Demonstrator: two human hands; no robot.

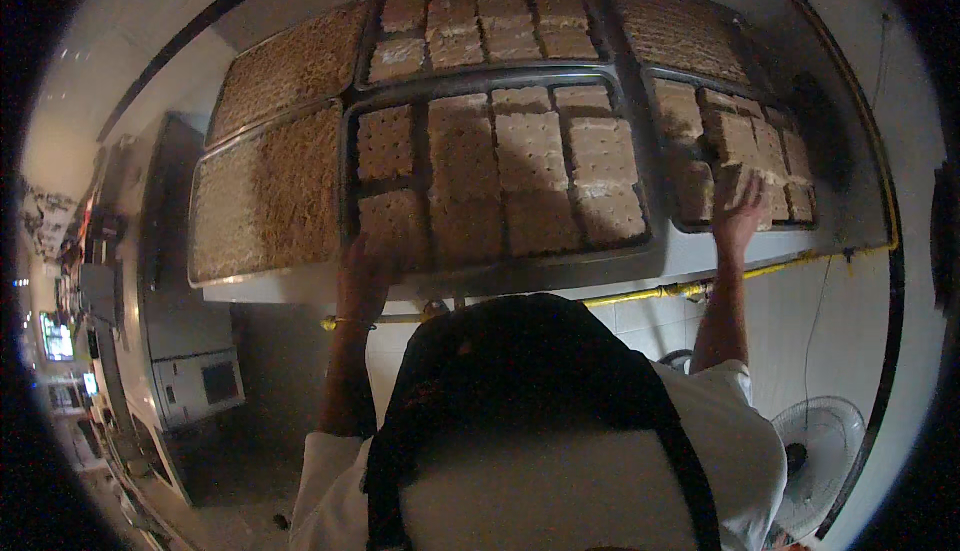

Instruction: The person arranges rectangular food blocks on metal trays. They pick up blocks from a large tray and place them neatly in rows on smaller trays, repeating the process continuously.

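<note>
My left hand (368, 256) rests on the near left corner of the middle metal tray (655, 241), touching a pale square slab (395, 219) there. This tray holds several rectangular dotted slabs in rows. My right hand (738, 213) reaches up to the right tray (668, 166), fingers spread over a slab (735, 141) at its near edge. Whether either hand grips a slab is unclear. A thin bangle sits on my left wrist. A dark apron and white sleeves fill the lower view.
More trays surround these: two at the left (265, 196) covered with fine crumbly material, one at the back (480, 26) with slabs, one at the back right (680, 31). A yellow pipe (650, 293) runs under the counter edge. A white fan (820, 446) stands low right.
</note>
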